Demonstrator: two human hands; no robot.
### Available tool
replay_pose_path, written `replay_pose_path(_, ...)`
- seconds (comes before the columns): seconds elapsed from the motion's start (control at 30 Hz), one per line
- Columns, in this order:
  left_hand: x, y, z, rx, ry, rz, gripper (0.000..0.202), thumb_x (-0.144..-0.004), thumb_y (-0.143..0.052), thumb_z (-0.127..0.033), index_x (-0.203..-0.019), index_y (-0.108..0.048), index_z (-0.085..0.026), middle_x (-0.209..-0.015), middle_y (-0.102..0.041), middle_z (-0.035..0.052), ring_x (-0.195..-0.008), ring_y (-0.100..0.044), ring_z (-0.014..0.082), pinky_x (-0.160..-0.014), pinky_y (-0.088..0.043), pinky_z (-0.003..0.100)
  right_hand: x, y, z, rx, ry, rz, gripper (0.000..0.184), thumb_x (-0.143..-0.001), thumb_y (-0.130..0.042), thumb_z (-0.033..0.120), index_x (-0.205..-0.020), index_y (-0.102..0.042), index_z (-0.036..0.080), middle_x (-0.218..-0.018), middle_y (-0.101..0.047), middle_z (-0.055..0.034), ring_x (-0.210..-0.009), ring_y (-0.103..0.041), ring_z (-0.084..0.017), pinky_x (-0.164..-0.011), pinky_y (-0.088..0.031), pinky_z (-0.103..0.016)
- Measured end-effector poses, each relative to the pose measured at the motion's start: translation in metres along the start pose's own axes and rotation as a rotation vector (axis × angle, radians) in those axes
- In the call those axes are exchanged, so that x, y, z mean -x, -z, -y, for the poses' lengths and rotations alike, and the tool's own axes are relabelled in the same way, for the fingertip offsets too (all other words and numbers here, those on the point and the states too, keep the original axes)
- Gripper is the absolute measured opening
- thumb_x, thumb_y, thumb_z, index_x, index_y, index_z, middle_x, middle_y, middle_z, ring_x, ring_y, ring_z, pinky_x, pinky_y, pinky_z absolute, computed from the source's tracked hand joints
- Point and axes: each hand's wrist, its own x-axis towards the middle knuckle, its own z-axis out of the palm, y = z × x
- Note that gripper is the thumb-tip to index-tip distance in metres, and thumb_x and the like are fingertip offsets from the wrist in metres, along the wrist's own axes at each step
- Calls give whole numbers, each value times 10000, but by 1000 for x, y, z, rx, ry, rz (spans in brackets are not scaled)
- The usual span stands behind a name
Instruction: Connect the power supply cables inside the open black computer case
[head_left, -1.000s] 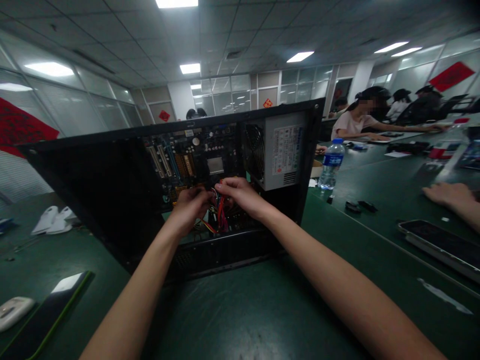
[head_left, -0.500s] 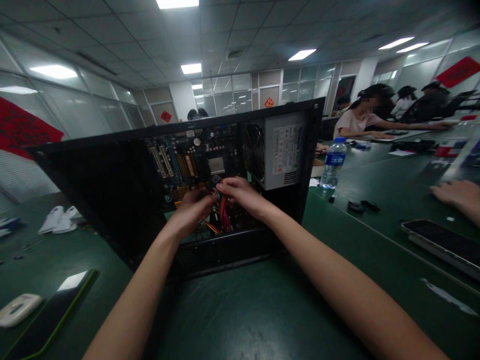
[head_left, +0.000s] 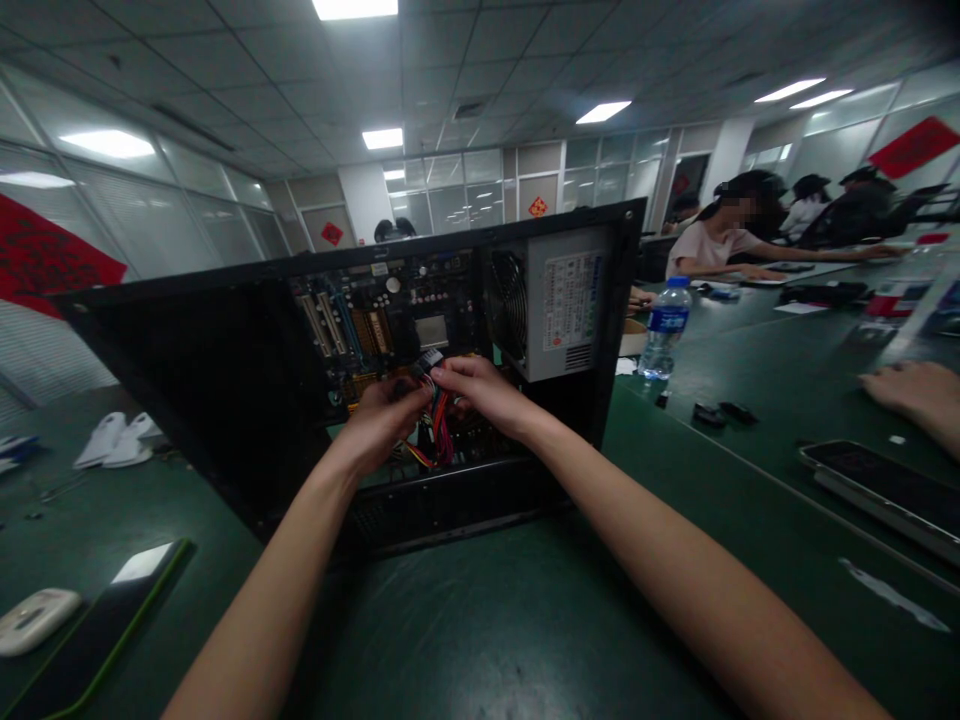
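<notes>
An open black computer case (head_left: 180, 400) stands on the green table, its inside facing me. Within it are a motherboard (head_left: 409, 290) and, at the upper right, a silver power supply (head_left: 570, 300) with a fan. In front of the board my right hand (head_left: 484, 390) pinches a dark power cable connector (head_left: 429, 362) trailing red, yellow and other coloured wires (head_left: 441, 425). Just left of it, my left hand (head_left: 386, 415) is closed on the same cable bundle, its fingertips partly hidden.
A water bottle (head_left: 666, 330) stands right of the case, near small black parts (head_left: 709, 414). A phone (head_left: 892, 485) lies at the right, by another person's hand (head_left: 911, 390). A green-edged phone (head_left: 97, 625) and a white device (head_left: 37, 620) lie at left. A person (head_left: 712, 240) sits beyond.
The connector has turned in my fingers, so its pale pin side now shows toward the upper right. Both hands stay nearly in place, and the wires have shifted slightly.
</notes>
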Motion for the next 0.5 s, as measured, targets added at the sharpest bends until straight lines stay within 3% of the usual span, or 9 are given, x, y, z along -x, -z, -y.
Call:
replay_pose_path(0.1, -3, 0, 6, -136, -74, -41, 265, -681, -782, -335, -769, -624, -142, -541, -442, -70, -450, -307, 58, -427, -188, 204, -2, -1, -3, 76, 17, -29, 336, -825, -671, 503, -708, -583, 200, -641, -562, 23, -567, -504, -119, -505, -394, -240)
replay_pose_path(0.2, -10, 2, 13, -300, -220, -100, 148, -740, -691, -287, -742, -658, -143, -595, -544, -21, -550, -448, 105, -497, -299, 208, -3, -1, -5, 102, 4, -41, 300, -845, -669, 442, -698, -597, 191, -615, -560, 23, -549, -497, -118, -500, -387, -239)
replay_pose_path(0.33, -16, 4, 19, -440, -333, -162, 155, -748, -657, -295, -707, -647, -146, -689, -630, 14, -656, -532, 141, -592, -378, 229, -3, 2, -5, 43, -27, -13, 263, -851, -676, 392, -712, -616, 177, -621, -577, 20, -560, -519, -117, -508, -413, -235)
replay_pose_path(0.43, -12, 2, 15, -361, -279, -92, 246, -759, -684, -384, -795, -653, -143, -682, -612, -4, -612, -504, 125, -557, -356, 227, -2, 3, -4, -41, -57, 32, 255, -843, -697, 399, -765, -646, 162, -668, -618, 8, -578, -542, -111, -514, -432, -222)
replay_pose_path(0.5, -7, 1, 8, -217, -163, -25, 337, -733, -734, -440, -870, -635, -148, -628, -538, -44, -515, -406, 86, -485, -272, 212, -1, 4, -3, -108, -75, 62, 274, -829, -720, 423, -806, -660, 156, -714, -650, -7, -605, -566, -111, -512, -434, -209)
